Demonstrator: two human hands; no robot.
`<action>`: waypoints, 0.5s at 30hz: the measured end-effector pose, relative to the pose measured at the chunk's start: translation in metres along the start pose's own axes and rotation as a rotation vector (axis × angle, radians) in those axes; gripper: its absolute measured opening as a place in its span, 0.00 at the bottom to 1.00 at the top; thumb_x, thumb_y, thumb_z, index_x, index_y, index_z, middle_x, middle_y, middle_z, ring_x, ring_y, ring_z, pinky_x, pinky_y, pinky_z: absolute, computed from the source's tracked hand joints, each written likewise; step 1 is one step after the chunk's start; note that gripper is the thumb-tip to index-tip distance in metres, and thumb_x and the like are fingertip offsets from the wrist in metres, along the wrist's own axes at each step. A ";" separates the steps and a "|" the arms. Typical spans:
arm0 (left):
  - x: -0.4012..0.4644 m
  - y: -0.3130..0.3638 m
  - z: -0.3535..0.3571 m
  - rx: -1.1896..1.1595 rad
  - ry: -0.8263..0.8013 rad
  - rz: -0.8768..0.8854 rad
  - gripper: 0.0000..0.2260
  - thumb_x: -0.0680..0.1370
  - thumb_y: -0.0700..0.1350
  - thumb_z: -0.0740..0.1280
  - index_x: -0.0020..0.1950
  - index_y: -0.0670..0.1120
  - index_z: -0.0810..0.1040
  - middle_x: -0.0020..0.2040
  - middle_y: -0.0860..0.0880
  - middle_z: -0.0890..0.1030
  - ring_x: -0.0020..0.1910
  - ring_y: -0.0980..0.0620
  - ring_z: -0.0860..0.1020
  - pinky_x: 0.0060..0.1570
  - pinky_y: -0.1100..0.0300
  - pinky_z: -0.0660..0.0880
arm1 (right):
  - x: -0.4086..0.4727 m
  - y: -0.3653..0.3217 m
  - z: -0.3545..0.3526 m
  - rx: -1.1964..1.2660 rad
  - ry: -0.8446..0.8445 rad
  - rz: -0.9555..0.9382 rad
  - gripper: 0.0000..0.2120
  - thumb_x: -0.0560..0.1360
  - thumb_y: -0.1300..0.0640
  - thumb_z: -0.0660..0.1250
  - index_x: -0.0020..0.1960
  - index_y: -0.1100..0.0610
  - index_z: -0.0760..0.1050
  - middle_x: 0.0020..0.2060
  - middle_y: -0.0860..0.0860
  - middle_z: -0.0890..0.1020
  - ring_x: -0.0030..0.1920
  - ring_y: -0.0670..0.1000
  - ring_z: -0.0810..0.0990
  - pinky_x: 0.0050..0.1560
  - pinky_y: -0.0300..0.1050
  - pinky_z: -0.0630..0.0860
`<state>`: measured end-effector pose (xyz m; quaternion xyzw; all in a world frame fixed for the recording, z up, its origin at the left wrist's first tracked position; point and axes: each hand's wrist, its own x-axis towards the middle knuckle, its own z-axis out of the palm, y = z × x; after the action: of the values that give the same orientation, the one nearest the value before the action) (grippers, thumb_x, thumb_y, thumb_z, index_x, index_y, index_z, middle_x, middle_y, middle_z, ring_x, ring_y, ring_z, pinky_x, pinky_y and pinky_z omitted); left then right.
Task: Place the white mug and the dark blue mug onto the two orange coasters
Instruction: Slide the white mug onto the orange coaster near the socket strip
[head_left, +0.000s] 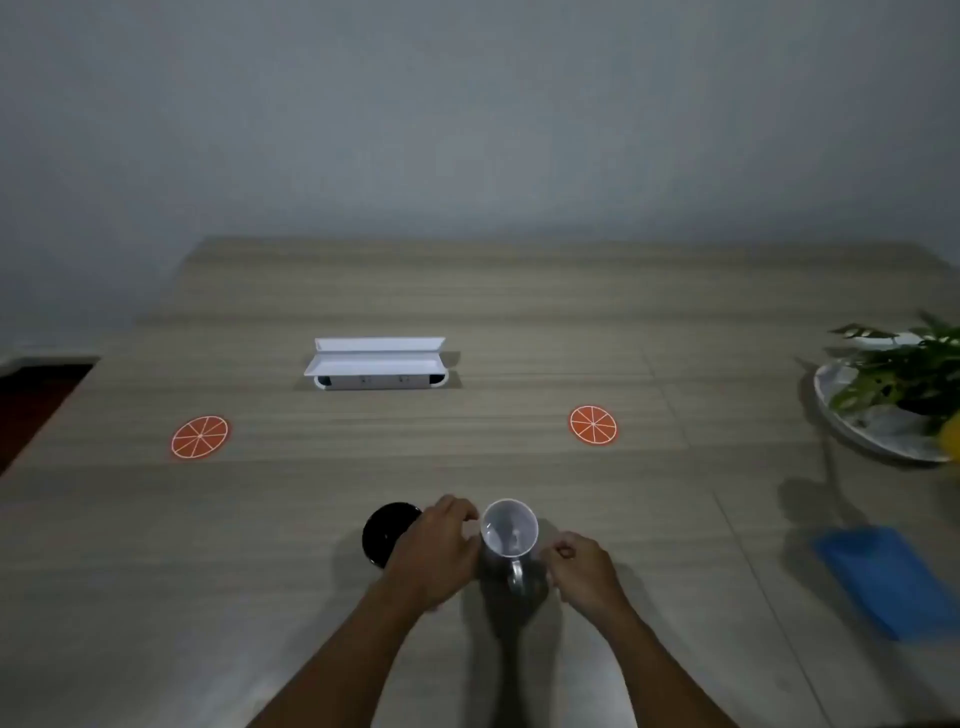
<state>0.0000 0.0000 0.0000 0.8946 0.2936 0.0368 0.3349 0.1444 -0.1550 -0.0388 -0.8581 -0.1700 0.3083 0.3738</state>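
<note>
The white mug (509, 532) stands upright near the table's front middle, its handle pointing toward me. The dark blue mug (384, 532) stands just left of it, its right side hidden under my left hand (436, 553). That hand lies between the two mugs with curved fingers whose tips reach the white mug's left rim; whether it grips the dark mug is hidden. My right hand (584, 571) hovers right of the white mug's handle, fingers curled, holding nothing. One orange coaster (200, 436) lies far left and the other orange coaster (592, 425) to the right, both bare.
A white open box (376, 364) sits at the table's middle back. A potted plant on a pale plate (852, 421) stands at the right edge, and a blue cloth (878, 577) lies at the front right. The table's left edge drops off near a dark floor.
</note>
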 end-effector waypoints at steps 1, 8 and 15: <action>-0.003 -0.001 0.006 0.002 -0.016 -0.012 0.13 0.80 0.48 0.63 0.64 0.48 0.75 0.63 0.51 0.76 0.60 0.50 0.77 0.58 0.53 0.75 | 0.001 0.004 0.006 0.076 -0.023 0.016 0.07 0.75 0.59 0.69 0.40 0.59 0.82 0.31 0.55 0.83 0.31 0.51 0.81 0.34 0.45 0.75; -0.021 -0.018 0.057 -0.032 -0.094 -0.048 0.18 0.77 0.39 0.63 0.66 0.43 0.68 0.64 0.45 0.72 0.54 0.53 0.71 0.48 0.63 0.69 | -0.014 0.017 0.032 0.402 -0.120 0.163 0.10 0.80 0.56 0.67 0.47 0.63 0.83 0.36 0.55 0.84 0.30 0.49 0.79 0.26 0.39 0.70; -0.018 -0.034 0.084 0.076 -0.189 -0.104 0.32 0.74 0.44 0.71 0.75 0.44 0.62 0.73 0.43 0.66 0.73 0.42 0.65 0.71 0.51 0.67 | -0.008 0.031 0.037 0.505 -0.031 0.075 0.15 0.81 0.57 0.67 0.37 0.63 0.76 0.27 0.52 0.77 0.29 0.52 0.76 0.33 0.49 0.76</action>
<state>-0.0101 -0.0380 -0.0832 0.8897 0.3080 -0.0762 0.3283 0.1157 -0.1599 -0.0783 -0.7384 -0.0612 0.3677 0.5620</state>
